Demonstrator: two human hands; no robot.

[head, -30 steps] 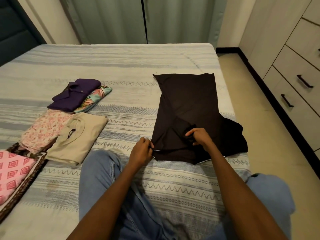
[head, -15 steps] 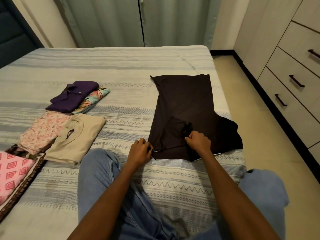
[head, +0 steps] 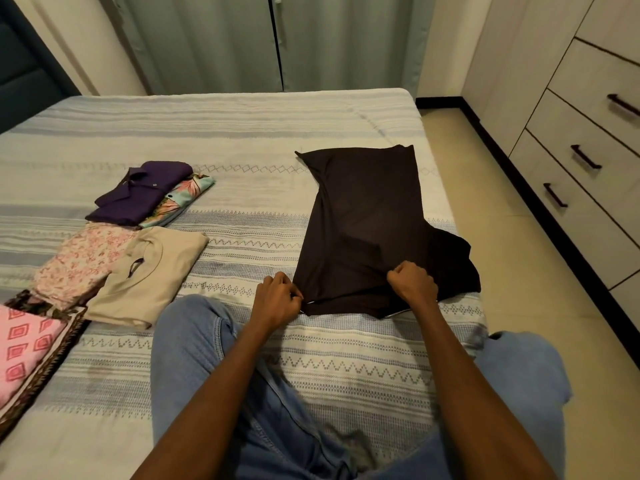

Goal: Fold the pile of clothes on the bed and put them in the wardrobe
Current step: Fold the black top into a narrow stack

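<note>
Folding is well advanced but not finished. To the left of the hands five folded garments lie on the bed [head: 242,126]: a purple shirt [head: 138,194], a floral shirt [head: 187,195], a pink flowered piece [head: 79,261], a beige top [head: 152,271] and a pink patterned cloth [head: 24,348]. The black garment [head: 367,223] lies flat just beyond the hands, only partly folded. The left hand [head: 277,299] pinches its near left corner, and the right hand [head: 412,282] is closed on a bunch of the cloth near the lower edge. Nothing seems to be in the wardrobe [head: 588,133] yet; it stands far to the right, its drawers closed. Between stands only bare floor [head: 512,271].
</note>
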